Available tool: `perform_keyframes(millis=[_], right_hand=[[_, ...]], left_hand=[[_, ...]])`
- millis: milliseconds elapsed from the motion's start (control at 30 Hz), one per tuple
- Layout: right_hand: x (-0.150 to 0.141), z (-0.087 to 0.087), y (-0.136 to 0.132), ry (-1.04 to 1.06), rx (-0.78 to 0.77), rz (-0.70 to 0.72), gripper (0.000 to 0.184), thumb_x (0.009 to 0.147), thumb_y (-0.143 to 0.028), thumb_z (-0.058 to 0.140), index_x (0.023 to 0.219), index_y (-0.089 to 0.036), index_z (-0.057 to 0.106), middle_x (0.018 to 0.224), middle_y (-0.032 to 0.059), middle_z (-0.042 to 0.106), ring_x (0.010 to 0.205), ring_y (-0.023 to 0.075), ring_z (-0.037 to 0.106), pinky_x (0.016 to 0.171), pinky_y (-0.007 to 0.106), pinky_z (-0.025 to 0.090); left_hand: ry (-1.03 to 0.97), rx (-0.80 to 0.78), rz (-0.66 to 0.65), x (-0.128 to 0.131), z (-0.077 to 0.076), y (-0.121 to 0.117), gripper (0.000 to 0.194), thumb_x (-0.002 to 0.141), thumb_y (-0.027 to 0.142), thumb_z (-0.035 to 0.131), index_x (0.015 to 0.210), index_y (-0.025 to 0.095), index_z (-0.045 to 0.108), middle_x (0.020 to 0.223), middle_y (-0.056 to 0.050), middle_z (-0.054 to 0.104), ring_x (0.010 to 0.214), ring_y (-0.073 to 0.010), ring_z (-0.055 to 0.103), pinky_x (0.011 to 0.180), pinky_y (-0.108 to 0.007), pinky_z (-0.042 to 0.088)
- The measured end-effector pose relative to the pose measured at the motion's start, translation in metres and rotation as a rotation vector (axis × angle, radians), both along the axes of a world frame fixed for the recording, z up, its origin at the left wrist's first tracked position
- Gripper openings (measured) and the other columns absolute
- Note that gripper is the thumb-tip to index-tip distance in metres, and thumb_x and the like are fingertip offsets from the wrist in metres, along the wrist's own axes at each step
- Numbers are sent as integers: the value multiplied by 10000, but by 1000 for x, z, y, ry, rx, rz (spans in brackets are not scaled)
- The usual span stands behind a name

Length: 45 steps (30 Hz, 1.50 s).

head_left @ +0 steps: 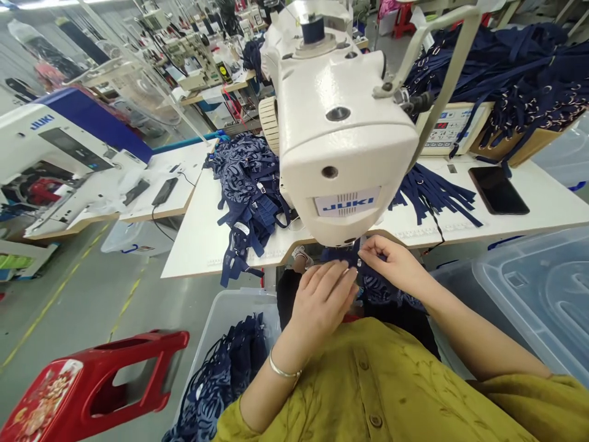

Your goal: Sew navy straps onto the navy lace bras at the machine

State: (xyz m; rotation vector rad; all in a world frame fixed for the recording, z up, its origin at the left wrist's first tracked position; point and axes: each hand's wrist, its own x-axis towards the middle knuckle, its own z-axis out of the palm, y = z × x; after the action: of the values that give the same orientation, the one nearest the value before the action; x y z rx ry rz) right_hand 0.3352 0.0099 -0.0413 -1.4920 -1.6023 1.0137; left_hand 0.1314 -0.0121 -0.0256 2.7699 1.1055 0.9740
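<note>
A white JUKI sewing machine (347,147) stands straight ahead, its head over the table's front edge. Just in front of its needle area, my left hand (324,294) is seen from the back, fingers side by side and bent over navy fabric; its thumb is hidden. To its right, my right hand (386,261) pinches a navy strap (359,253) with thumb and forefinger. A small shiny fitting (359,263) shows on the strap between the hands. Below them, patterned navy fabric (380,288) hangs towards my lap. The machine head hides the needle.
Patterned navy pieces (248,178) are heaped left of the machine. Cut straps (435,193), a phone (499,190) and a control box (453,129) lie to the right. Plastic bins (543,288) flank me, one holding navy pieces (225,374). A red stool (115,380) stands at left.
</note>
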Motion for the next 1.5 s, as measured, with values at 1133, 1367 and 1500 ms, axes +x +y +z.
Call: perform_keyframes(millis=[1133,1367,1500], right_hand=[[0,-11,21,-201,312,127,306,971,-348,419,937,-221,695,941,86,631,941,237,593,831,365,497],[-1,-14,22,-200,337,117,291,960,-339,427,872,-220,678,886,73,630,899,234,592,813,361,492],[-3,-16,23,-195,317,121,286,955,-350,432,854,-223,667,881,79,634,909,245,593,812,368,496]], left_hand=[[318,154,257,8,-37,-2,441,957,271,508,1387,179,472,1468,-126,445,1367,-263,413,1082,-410,315],[316,153,263,9,-37,-3,439,950,267,518,1378,174,480,1464,-136,450,1355,-269,429,1071,-404,324],[298,164,286,11,-38,-5,432,942,267,528,1362,168,495,1449,-147,468,1344,-270,444,1058,-398,340]])
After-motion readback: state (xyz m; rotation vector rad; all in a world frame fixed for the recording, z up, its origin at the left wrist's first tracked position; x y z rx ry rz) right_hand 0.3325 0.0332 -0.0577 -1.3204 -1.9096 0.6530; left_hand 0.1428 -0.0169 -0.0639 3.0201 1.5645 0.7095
